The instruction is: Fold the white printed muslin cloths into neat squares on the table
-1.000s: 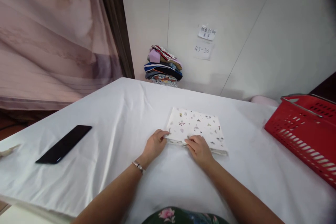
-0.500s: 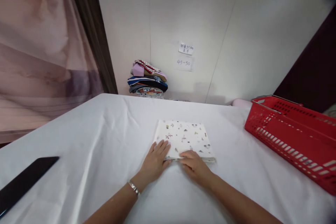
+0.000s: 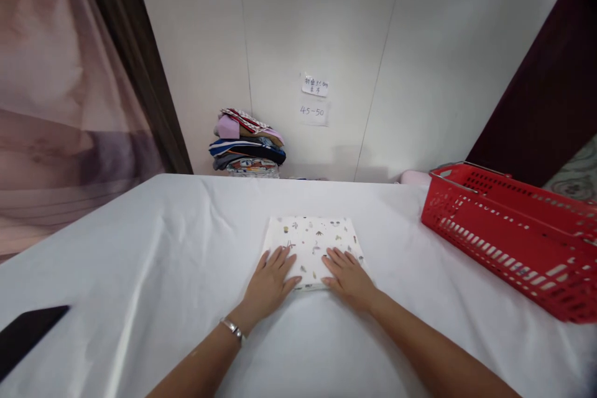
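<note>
A folded white cloth with small printed figures [image 3: 311, 237] lies in the middle of the table, which is covered by a white sheet [image 3: 177, 249]. My left hand [image 3: 271, 282] rests flat on the cloth's near left corner, fingers stretched out and slightly spread. On the near right corner lies my right hand [image 3: 347, 277], also flat with its fingers extended. Neither hand grips anything. A thin bracelet sits on my left wrist.
A red plastic basket [image 3: 508, 236] stands at the table's right side. A black phone [image 3: 28, 337] lies at the near left edge. A stack of folded coloured clothes [image 3: 247, 146] sits against the wall behind the table. Two paper notes [image 3: 314, 98] hang on the wall.
Both hands moved from pinching the cloth's near edge to lying flat on top of it. The view has swung to the right and up, so the phone slid toward the left edge.
</note>
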A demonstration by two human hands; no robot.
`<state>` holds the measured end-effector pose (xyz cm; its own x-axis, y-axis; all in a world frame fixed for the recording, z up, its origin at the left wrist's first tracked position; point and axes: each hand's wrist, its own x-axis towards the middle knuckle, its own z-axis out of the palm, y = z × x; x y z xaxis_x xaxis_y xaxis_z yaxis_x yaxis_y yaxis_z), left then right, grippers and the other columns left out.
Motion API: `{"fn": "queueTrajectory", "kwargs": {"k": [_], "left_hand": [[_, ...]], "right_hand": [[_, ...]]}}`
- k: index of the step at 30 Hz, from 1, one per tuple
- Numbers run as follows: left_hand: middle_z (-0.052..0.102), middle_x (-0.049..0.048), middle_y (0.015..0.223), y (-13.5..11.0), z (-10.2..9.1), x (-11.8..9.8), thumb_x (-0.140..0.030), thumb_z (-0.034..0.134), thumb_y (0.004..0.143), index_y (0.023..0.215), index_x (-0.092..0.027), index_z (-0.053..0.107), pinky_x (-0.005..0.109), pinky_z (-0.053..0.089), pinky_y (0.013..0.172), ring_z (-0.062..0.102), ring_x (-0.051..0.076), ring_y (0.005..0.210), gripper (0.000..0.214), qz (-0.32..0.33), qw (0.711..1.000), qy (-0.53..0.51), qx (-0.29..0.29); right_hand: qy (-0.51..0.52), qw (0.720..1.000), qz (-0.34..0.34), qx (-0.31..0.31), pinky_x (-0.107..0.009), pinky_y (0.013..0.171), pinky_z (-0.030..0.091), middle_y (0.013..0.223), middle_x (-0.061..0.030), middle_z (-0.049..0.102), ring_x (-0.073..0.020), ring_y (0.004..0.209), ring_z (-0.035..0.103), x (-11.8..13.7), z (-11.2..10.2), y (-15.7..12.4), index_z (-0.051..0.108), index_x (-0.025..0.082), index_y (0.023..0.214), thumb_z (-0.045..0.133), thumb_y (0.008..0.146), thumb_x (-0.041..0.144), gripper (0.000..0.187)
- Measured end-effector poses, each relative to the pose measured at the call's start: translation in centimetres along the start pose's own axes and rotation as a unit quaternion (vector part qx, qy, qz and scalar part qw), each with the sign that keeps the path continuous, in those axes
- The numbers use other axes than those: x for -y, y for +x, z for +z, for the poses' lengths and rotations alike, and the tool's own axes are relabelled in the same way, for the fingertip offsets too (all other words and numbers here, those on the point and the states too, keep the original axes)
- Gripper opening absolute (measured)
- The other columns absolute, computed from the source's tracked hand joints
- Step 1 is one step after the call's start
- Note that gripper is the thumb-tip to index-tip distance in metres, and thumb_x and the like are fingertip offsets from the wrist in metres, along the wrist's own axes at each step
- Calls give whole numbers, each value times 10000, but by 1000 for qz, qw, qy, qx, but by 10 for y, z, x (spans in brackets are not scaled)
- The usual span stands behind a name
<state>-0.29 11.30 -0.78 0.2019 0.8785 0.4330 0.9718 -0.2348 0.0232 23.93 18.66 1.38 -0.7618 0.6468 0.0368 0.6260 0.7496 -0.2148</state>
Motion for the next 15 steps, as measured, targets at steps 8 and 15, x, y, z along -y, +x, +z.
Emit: {"fn": "queueTrajectory", "kwargs": {"k": [8, 15], "left_hand": [[424, 53, 1390, 2, -2, -1, -503, 359, 886, 1278, -256, 473, 482, 286, 1043, 368, 259, 1281, 477, 0, 1000, 2, 3], [412, 70, 1397, 5, -10, -1, -522, 323, 892, 1273, -235, 472, 506, 299, 1027, 364, 268, 1283, 500, -12, 998, -15, 56]], "right_hand": [[59, 995, 70, -33, -470, 1072, 182, 1477, -64, 264, -240, 1369, 166, -17, -21, 26, 358, 260, 1372, 290, 918, 481, 509], [-4, 987, 163, -10, -479, 1075, 148, 1498, -114, 178, -258, 1380, 93, -41, -7, 42, 324, 152, 1382, 291, 904, 490, 587]]}}
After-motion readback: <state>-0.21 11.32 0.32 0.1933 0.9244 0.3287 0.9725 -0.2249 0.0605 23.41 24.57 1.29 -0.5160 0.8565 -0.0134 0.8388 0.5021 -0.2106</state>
